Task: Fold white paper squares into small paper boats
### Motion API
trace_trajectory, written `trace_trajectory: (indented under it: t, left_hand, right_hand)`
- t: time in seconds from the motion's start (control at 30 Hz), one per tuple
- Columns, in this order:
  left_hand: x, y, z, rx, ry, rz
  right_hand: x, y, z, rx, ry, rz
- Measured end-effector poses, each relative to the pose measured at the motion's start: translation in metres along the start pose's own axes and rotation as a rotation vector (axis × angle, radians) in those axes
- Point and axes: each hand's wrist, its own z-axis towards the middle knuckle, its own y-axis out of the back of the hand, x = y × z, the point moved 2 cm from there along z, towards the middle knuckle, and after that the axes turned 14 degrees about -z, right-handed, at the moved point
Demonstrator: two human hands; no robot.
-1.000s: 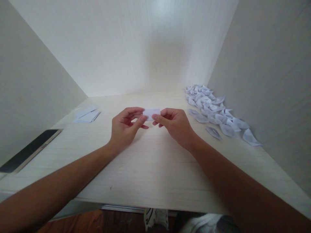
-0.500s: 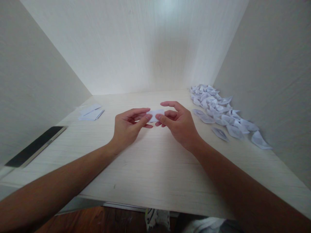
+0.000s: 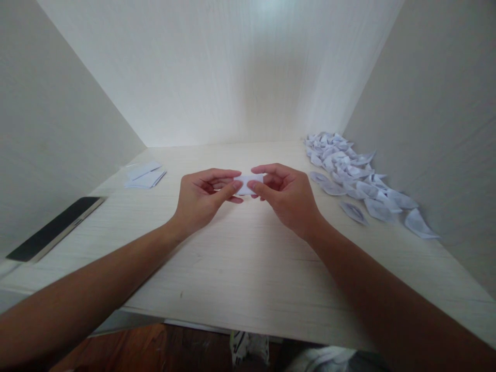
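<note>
A small folded piece of white paper [image 3: 244, 185] is held up between both hands above the middle of the table. My left hand [image 3: 205, 194] pinches its left end, thumb on the near face and fingers behind. At the right end, my right hand [image 3: 287, 196] grips it the same way, its index finger raised over the top edge. Fingers hide the back of the paper. Off to the right lies a heap of folded white paper boats [image 3: 341, 165], several of them spread toward the near side.
A few flat white paper sheets [image 3: 143, 175] lie at the back left of the pale wooden table [image 3: 217, 274]. A dark tablet-like slab [image 3: 56, 227] rests along the left wall. Panels rise at the left, back and right. Below the front edge a shoe [image 3: 248, 349] shows.
My right index finger has come down and in, closer to the top edge of the paper. Both hands still hold the paper in nearly the same place; the view has shifted slightly.
</note>
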Motion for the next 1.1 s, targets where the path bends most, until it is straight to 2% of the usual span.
trace_trajectory:
  t: [0.2, 0.43, 0.7, 1.1]
  left_hand:
    - [0.001, 0.001, 0.001, 0.007, 0.016, -0.032]
    - [-0.005, -0.003, -0.001, 0.032, 0.001, 0.032]
    - [-0.001, 0.001, 0.002, 0.077, 0.089, 0.001]
    - [0.0, 0.002, 0.004, 0.113, 0.127, -0.028]
  right_hand:
    - [0.0, 0.0, -0.001, 0.012, -0.01, -0.014]
    - [-0.003, 0.001, 0.001, 0.036, -0.014, -0.057]
    - [-0.01, 0.002, 0.003, 0.085, -0.015, -0.036]
    - [-0.014, 0.004, 0.005, 0.08, 0.003, -0.046]
